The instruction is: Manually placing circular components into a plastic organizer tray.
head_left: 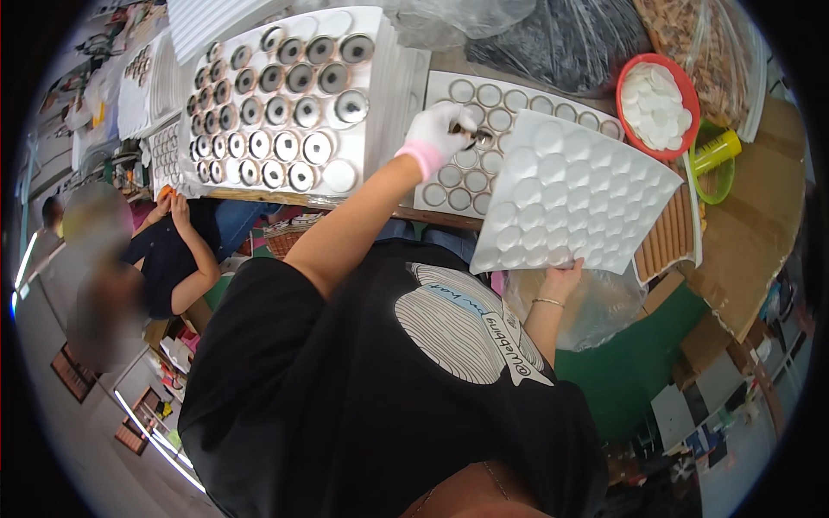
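Observation:
My left hand (442,136), in a white glove with a pink cuff, is closed over a white tray (423,192) of round clear-rimmed pieces. Between its fingertips is a small dark, shiny piece (484,138); its exact kind is too small to make out. Bare and low on the right, my right hand (565,278) grips the near edge of a white moulded sheet (587,186) with rows of round hollows. That sheet is tilted and covers the right part of the tray.
Left stands a stack of white trays (377,142) bearing round pieces with dark centres. A red bowl (623,95) of white discs, a green basket (724,186) with a yellow cylinder (717,152) and a black plastic bag (561,43) lie beyond. A co-worker's hands (173,207) are at far left.

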{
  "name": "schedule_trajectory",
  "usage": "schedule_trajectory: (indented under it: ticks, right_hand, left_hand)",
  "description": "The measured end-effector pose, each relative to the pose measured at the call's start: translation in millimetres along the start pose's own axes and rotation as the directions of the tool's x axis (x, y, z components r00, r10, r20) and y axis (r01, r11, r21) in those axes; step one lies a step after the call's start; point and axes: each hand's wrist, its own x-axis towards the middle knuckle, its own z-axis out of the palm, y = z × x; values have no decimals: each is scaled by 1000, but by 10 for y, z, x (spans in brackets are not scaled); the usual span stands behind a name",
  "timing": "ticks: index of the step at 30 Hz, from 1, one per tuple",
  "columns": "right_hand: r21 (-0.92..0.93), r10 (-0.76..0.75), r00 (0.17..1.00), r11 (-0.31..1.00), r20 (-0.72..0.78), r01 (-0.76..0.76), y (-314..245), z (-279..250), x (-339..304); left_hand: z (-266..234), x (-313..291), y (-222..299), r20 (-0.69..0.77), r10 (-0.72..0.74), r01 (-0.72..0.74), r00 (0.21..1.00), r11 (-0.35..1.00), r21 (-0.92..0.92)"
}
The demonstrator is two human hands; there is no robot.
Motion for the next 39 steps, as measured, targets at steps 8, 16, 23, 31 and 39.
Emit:
schedule_trajectory:
  ticks: [8,16,23,31,39]
  right_hand:
    - [-102,-30,999,994,-19,28,799,146,166]
    - [-580,-152,987,809,-44,99,1156,411,-374]
    - [-643,-324,929,677,178,359,842,317,-272]
    - [-669,-445,784,425,432,610,495,537,-305]
    - [-610,-231,709,378,666,696,715,949,-610]
  left_hand:
    - [-1192,-1053,193,-352,262,-141,899,932,333]
    - [-1460,-1040,-55,-346,476,-211,808,783,585]
    - [-1230,-1094,290,-1,408,-406,913,908,103]
    - [-1213,-731,595,-304,685,-600,662,728,331]
    - [-2078,409,-155,-314,582,-276,750,706,652]
